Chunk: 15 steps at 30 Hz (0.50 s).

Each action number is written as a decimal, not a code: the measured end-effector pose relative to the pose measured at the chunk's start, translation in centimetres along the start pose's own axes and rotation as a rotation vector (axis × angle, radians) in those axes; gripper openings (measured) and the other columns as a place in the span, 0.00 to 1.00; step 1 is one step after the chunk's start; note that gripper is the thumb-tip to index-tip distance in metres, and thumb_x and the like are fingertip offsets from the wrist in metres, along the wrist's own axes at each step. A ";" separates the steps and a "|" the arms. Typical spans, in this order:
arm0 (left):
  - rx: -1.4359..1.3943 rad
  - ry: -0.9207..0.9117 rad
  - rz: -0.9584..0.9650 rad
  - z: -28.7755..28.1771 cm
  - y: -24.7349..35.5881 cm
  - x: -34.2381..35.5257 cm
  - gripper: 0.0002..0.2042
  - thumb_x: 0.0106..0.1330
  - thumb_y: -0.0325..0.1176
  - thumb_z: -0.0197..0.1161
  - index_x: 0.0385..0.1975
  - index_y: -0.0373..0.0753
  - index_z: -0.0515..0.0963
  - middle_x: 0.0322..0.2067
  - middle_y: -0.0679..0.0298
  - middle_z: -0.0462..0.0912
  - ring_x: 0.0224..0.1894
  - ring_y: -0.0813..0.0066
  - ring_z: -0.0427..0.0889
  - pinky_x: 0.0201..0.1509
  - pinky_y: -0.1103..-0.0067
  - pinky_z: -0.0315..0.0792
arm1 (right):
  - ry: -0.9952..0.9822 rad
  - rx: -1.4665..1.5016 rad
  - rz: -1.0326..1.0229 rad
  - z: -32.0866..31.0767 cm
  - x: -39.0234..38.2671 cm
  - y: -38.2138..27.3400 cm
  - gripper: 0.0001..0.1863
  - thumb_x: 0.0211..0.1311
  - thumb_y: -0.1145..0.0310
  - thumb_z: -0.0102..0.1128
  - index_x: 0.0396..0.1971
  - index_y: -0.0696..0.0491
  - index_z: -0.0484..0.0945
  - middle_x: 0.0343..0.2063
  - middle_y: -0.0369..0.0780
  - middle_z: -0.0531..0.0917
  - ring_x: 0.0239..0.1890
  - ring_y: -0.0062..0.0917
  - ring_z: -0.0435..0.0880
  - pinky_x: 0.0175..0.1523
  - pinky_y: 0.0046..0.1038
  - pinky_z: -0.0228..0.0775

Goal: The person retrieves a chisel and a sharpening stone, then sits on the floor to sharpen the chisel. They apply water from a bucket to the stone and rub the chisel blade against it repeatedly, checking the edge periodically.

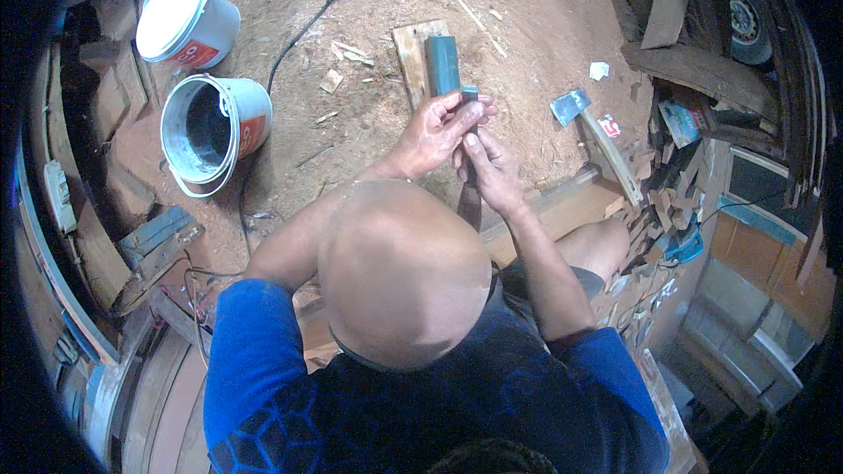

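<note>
My left hand and my right hand meet in front of me, fingers closed together around a small piece. Only its grey-green tip shows above the fingertips; the rest is hidden, so its kind is unclear. Just beyond the hands lies a long green block, smooth and flat on top, resting on a pale wooden board. The left fingertips are close to the block's near end. To the right, a hatchet-like tool with a broad grey head and a wooden handle lies on the ground.
At the left stand a lidded white bucket and an open bucket. A black cord crosses the dirt floor, which is strewn with wood shavings. Wood offcuts and a teal power tool lie at the right.
</note>
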<state>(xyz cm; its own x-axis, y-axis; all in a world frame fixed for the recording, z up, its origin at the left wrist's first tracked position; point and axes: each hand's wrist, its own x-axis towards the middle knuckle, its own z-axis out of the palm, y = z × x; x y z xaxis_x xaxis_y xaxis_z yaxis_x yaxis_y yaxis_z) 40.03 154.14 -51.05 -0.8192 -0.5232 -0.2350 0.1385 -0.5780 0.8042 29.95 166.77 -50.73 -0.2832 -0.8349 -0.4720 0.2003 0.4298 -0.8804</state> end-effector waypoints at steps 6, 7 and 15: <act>0.086 0.124 -0.133 0.1 2.0 0.2 0.22 0.77 0.49 0.52 0.45 0.31 0.79 0.37 0.58 0.86 0.28 0.82 0.82 0.19 0.85 0.74 | -0.020 0.065 -0.063 1.3 1.0 -0.2 0.16 0.79 0.58 0.48 0.43 0.55 0.78 0.27 0.32 0.77 0.28 0.15 0.75 0.34 0.21 0.69; 0.054 0.164 -0.134 0.0 1.7 0.4 0.23 0.77 0.50 0.52 0.44 0.32 0.79 0.35 0.59 0.86 0.28 0.82 0.82 0.20 0.85 0.74 | -0.011 0.018 -0.052 1.4 1.1 0.0 0.15 0.79 0.59 0.47 0.42 0.55 0.77 0.27 0.32 0.77 0.28 0.16 0.75 0.35 0.21 0.69; -0.084 0.283 -0.219 0.0 1.9 0.7 0.23 0.76 0.54 0.53 0.37 0.36 0.80 0.31 0.61 0.85 0.35 0.74 0.84 0.42 0.75 0.78 | 0.073 -0.185 -0.100 1.2 1.8 1.1 0.16 0.77 0.59 0.50 0.43 0.57 0.79 0.26 0.32 0.77 0.28 0.17 0.74 0.35 0.24 0.68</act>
<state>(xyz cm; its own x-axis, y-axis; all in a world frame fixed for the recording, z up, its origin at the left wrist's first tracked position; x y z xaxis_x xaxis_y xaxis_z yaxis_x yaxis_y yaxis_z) 39.75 152.66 -49.70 -0.6499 -0.5268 -0.5478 0.0314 -0.7387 0.6733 30.82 165.38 -52.50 -0.3613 -0.8524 -0.3780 -0.0054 0.4073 -0.9133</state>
